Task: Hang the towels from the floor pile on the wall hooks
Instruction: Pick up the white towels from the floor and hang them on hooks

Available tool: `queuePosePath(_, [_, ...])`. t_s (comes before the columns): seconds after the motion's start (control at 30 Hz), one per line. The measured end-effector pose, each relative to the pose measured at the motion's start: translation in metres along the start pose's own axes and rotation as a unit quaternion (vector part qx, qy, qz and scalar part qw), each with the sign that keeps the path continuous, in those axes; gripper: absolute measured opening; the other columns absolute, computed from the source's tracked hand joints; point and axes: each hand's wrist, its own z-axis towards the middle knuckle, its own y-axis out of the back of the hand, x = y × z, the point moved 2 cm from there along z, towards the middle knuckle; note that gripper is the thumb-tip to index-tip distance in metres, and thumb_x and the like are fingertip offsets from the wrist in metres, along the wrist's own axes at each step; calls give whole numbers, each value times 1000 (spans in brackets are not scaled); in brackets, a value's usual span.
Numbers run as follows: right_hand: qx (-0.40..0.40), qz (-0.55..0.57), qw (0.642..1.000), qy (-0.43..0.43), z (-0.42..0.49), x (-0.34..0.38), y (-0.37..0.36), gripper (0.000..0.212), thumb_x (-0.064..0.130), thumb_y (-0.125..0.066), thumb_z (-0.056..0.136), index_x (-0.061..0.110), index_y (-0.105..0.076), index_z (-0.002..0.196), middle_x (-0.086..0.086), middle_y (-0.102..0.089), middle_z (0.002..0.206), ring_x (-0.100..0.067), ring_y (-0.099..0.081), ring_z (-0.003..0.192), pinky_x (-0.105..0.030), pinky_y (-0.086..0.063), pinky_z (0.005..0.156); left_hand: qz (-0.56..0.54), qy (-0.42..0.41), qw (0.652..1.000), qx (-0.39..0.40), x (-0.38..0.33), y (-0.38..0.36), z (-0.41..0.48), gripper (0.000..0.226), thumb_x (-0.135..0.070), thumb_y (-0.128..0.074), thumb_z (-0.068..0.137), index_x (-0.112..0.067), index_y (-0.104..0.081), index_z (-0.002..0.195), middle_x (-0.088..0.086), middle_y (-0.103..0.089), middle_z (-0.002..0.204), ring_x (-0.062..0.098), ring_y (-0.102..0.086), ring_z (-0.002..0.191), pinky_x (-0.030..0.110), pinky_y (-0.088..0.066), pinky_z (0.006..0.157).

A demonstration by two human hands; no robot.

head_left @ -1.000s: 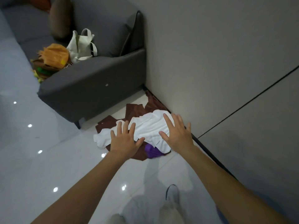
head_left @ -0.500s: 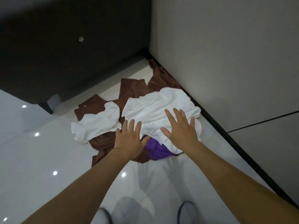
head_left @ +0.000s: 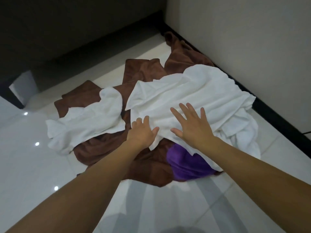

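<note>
The step in hand is the first pick from the pile. Both hands are down over the large white towel (head_left: 193, 91), which lies crumpled on top of the heap at centre and right of the frame, its far edge close to the dark skirting (head_left: 276, 118) at the foot of the wall (head_left: 244, 39). Nothing is lifted yet and the wall hooks are out of view, so the hanging itself has not begun. The right hand (head_left: 193, 132) is spread wide, fingers straight and fanned, palm down over the near part of that towel; whether it presses the cloth or hovers just above it cannot be told. The left hand (head_left: 143, 133) sits just beside it at the towel's near-left edge, also unclenched, its thumb stretched across the white cloth and its fingers foreshortened toward the fold. Neither hand grips or pinches anything. Left of centre lies a smaller white towel (head_left: 87, 121), apart from the hands, and both white ones rest on brown towels (head_left: 143, 71) that spread toward the top corner and the lower centre. A purple towel (head_left: 185, 165) peeks out beneath the large white one, below the right wrist. All of it sits on glossy pale floor tiles (head_left: 33, 165), with the dark base of a sofa (head_left: 67, 22) filling the upper left. The next move, as I judge it, calls for closing the fingers on a bunch of the top towel and lifting it clear, since overlapping layers may drag along.
</note>
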Motion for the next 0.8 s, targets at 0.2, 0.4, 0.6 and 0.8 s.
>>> queuePosePath(0.2, [-13,-49,998,46,15,2,-24,72,61,-36,92,29,-15,153,-7,-21,159,-29,-17,147,-61,-17,112,-130,15,991,-1,11,-12,35,64,-37,-52,96,-15,-21,148,16,-55,129,32,-55,112,37,-47,90])
queuePosePath(0.4, [26,-24,998,57,11,11,-29,71,62,-27,89,23,-37,147,-10,-44,147,-33,-39,137,-61,-33,103,-481,125,867,-20,12,-9,36,58,-16,-69,87,-14,-39,136,4,-55,103,23,-65,91,40,-56,88])
queuePosePath(0.6, [-12,41,997,65,4,12,-20,69,61,-30,93,22,-30,149,-4,-46,144,-26,-43,133,-55,-26,110,-548,113,829,-9,-3,4,28,42,-8,-72,83,-14,-55,121,8,-62,105,18,-62,85,24,-54,63])
queuePosePath(0.8, [-90,112,988,55,18,5,4,74,61,-50,88,24,-29,149,-2,-42,146,-23,-39,134,-54,-27,110,-489,-49,870,18,-19,44,13,16,-11,-64,91,-10,-68,107,10,-70,106,20,-67,92,22,-56,70])
